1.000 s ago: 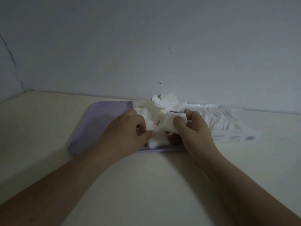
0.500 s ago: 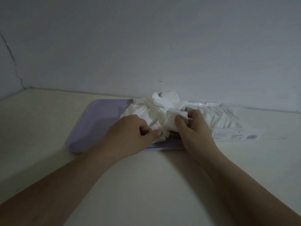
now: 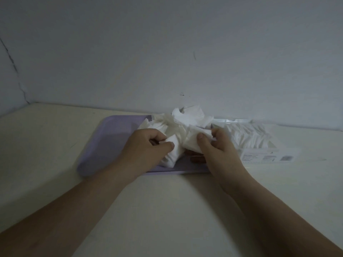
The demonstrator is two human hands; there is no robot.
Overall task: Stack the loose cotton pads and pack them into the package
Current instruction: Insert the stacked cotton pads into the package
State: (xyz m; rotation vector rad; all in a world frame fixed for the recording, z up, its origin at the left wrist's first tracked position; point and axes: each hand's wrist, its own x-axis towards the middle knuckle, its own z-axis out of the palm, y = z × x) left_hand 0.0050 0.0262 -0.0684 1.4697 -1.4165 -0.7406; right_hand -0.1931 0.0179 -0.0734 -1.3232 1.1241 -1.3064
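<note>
A heap of loose white cotton pads (image 3: pixel 187 119) lies on the right half of a lilac tray (image 3: pixel 115 134). My left hand (image 3: pixel 146 147) grips a small bunch of pads at the heap's front, thumb pressed on them. My right hand (image 3: pixel 217 145) pinches other pads from the heap's right side between thumb and fingers. The clear plastic package (image 3: pixel 259 143), partly filled with stacked pads, lies right of the tray, just behind my right hand. The heap's lower middle is hidden by both hands.
The tray and package rest on a cream table (image 3: pixel 167 201) close to a grey wall (image 3: pixel 167 52). A printed label (image 3: pixel 267 157) shows on the package's front. The room is dim.
Both hands have kept working in the heap. The left hand's bunch has shifted toward the front of the tray, and the pile's left side has spread a little.
</note>
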